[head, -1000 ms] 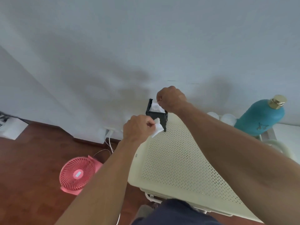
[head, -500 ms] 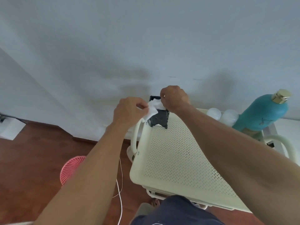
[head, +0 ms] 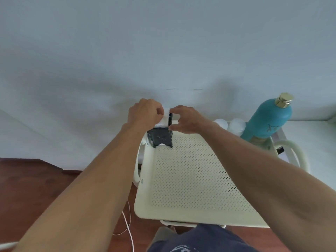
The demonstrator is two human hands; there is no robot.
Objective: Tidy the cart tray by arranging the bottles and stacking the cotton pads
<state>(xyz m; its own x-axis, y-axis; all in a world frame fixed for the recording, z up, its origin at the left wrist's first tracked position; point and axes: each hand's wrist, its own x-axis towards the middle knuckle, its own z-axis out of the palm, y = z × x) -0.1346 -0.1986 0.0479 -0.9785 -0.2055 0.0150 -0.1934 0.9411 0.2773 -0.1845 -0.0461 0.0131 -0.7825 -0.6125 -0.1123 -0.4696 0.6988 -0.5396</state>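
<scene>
While the left hand (head: 143,113) was down at the side of the tray a second ago with a cotton pad (head: 165,119) pinched in it, it's now come up to the top of the little black holder (head: 161,137) and is feeding that pad in. Fingers are curled tight around the white pad, so it's closed on it. The right hand (head: 187,120) has shifted too: it was sitting on top of the holder, now it's opened into a loose pinch, thumb below and fingers above, steadying the holder's right edge. Can't quite tell if it's touching the pad as well.

The holder stands at the tray's 11 o'clock corner, right against the wall. Rest of the cream tray (head: 190,179) with its little holes is bare through the middle. Over at 1 o'clock there's a big teal bottle (head: 269,122) with a gold cap, and just beside it at about 12 to 1 a couple of white round caps (head: 236,124), probably smaller bottles.

My read: the pad stacking is nearly wrapped up, since I see no loose pads left on the tray, and the bottles look already bunched in their corner.

Writing-wise, there's a faint dark mark on the teal bottle, but it's too blurry to read. No label I can make out on the holder.
</scene>
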